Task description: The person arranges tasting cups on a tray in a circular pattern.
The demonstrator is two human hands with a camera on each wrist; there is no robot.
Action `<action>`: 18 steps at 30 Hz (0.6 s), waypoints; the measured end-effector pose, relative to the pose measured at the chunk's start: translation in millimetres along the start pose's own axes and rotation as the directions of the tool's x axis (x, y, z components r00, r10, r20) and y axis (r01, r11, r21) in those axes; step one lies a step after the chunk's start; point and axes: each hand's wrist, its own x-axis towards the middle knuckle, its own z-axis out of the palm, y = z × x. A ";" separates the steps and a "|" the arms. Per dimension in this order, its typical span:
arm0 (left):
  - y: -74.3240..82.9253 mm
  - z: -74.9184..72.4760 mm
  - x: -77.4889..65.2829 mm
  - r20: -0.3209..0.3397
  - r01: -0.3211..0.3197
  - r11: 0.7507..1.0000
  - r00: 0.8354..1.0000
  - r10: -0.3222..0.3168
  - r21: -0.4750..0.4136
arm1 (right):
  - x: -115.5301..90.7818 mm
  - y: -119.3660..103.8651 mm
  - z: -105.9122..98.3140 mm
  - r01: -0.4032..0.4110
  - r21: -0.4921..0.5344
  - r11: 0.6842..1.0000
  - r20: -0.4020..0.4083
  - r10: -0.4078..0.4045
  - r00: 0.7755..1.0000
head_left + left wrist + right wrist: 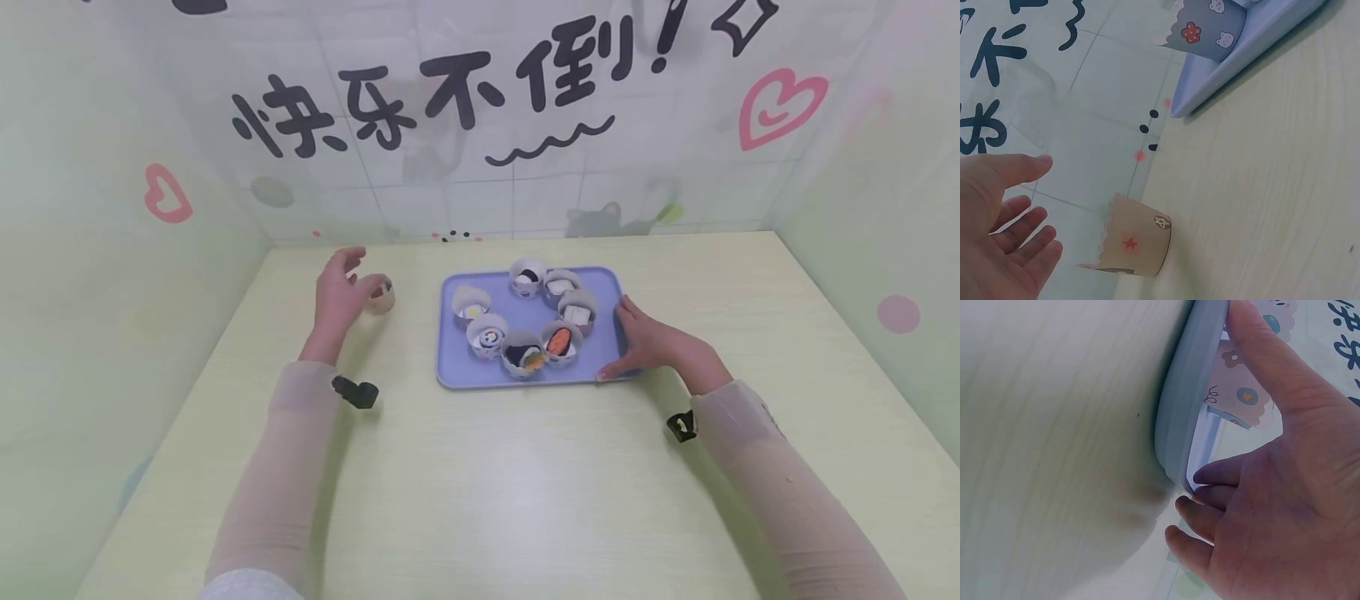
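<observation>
My left hand (343, 292) hovers at the left beside a brown paper cup (381, 298), fingers loosely spread and thumb toward it. In the left wrist view a gap shows between the fingers and the cup, which has a red star. At the right, my right hand (648, 337) spans the near right corner of a lavender tray (480, 379), thumb at the front rim and fingertips at the right edge. On the tray stand several paper cups with sushi-like pieces, among them one with an orange top (559, 342) and one with a dark wrapped roll (522, 358).
The pale wood table (480, 483) meets a white back wall (442, 192) with black lettering, and side panels rise at left and right. A black strap mount (356, 392) sits on the left wrist, another mount (682, 426) on the right.
</observation>
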 end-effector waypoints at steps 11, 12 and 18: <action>-18.8 -3.1 -2.6 -0.041 0.089 0.996 0.995 -0.088 0.018 | 0.3 0.3 0.5 -0.004 0.002 1.000 0.002 0.004 1.000; -20.5 -2.8 -2.4 -0.036 0.099 0.995 0.995 -0.098 0.025 | 0.2 0.4 0.4 -0.003 0.003 1.000 0.002 0.003 1.000; -29.4 -0.3 -1.2 0.004 0.165 0.985 0.986 -0.166 0.045 | 0.2 0.7 0.2 -0.003 0.002 1.000 0.004 0.003 1.000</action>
